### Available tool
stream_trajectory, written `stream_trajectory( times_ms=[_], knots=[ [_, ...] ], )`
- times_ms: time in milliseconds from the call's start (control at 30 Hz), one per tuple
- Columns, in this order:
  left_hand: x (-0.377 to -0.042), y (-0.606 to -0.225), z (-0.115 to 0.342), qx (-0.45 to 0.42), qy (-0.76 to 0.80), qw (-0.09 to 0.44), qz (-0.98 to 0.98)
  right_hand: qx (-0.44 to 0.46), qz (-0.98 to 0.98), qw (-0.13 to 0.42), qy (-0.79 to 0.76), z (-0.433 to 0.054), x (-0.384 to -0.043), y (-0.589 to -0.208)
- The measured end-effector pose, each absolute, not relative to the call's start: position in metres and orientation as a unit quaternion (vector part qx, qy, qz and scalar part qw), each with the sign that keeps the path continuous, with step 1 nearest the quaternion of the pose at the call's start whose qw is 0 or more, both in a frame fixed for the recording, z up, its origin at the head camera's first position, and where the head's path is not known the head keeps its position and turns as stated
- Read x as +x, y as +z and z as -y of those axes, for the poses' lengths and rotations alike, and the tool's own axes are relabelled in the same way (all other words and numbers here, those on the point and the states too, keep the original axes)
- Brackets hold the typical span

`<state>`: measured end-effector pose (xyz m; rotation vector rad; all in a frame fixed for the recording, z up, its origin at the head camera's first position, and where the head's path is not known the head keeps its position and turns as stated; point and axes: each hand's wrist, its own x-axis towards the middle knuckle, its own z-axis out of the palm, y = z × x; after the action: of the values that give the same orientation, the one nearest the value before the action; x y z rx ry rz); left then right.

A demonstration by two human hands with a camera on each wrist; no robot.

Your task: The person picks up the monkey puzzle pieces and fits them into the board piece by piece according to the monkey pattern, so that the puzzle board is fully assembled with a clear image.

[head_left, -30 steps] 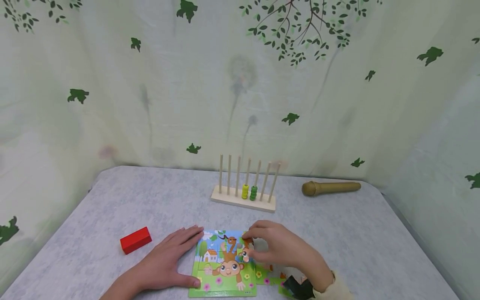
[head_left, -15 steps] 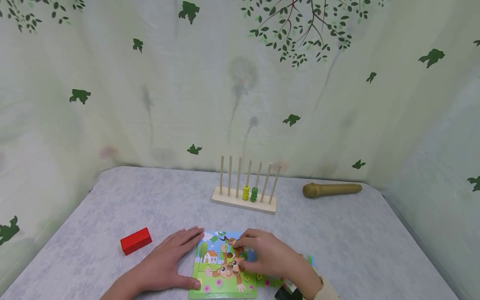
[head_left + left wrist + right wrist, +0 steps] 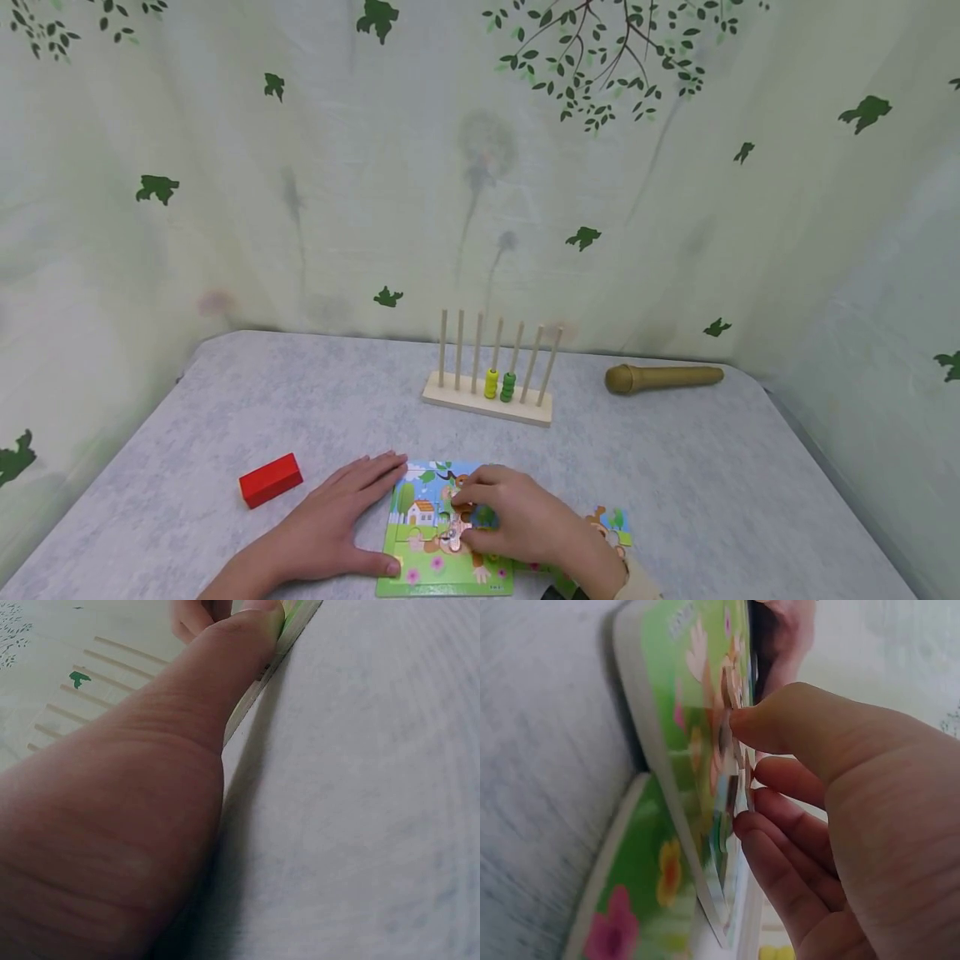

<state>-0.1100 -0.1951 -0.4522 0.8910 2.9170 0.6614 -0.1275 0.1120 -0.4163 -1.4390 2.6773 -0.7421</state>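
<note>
A cartoon monkey jigsaw puzzle board (image 3: pixel 450 588) lies at the front of the table in the head view. My left hand (image 3: pixel 333 529) rests along its left side, fingers stretched to the top corner and thumb on the lower left edge. With thumb and fingertips, my right hand (image 3: pixel 517 517) pinches a puzzle piece (image 3: pixel 454 533) low over the middle of the picture. The right wrist view shows the piece tilted up between thumb and fingers. Another green puzzle board (image 3: pixel 630 877) sits partly under the first one's right side, largely hidden by my right hand.
Beyond my right wrist shows more printed puzzle (image 3: pixel 617 525). A red block (image 3: pixel 271 481) is on the left. Farther back stand a wooden peg rack (image 3: pixel 487 402) with yellow and green beads and, to its right, a brown wooden stick (image 3: pixel 663 378). A printed curtain closes off the back.
My right hand has moved left with the piece, from the board's right edge to its middle. More puzzle shows behind my right wrist. The left hand has stayed in place.
</note>
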Motion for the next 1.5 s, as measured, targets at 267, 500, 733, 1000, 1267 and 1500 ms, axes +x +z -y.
stream_trajectory(
  times_ms=[267,500,733,1000,1267,1500],
  knots=[
    [-0.1099,-0.4518,0.1952,0.284,0.211,0.019,-0.935,-0.462,-0.864,-0.032,-0.196,-0.1082,-0.1242,-0.4212],
    [-0.1104,-0.4501,0.1945,0.283,0.216,0.021,-0.934,-0.455,-0.869,-0.03,-0.193,-0.1079,-0.1239,-0.4221],
    [-0.1103,-0.449,0.194,0.282,0.217,0.021,-0.934,-0.455,-0.87,-0.031,-0.19,-0.1076,-0.1237,-0.4221],
    [-0.1111,-0.4489,0.1941,0.287,0.215,0.013,-0.933,-0.451,-0.874,-0.032,-0.18,-0.1071,-0.1215,-0.4223],
    [-0.1115,-0.4485,0.1938,0.288,0.218,0.017,-0.933,-0.449,-0.875,-0.03,-0.181,-0.1078,-0.1213,-0.4213],
    [-0.1113,-0.4472,0.1937,0.286,0.22,0.027,-0.932,-0.44,-0.878,-0.011,-0.186,-0.1088,-0.1204,-0.4208]
  ],
)
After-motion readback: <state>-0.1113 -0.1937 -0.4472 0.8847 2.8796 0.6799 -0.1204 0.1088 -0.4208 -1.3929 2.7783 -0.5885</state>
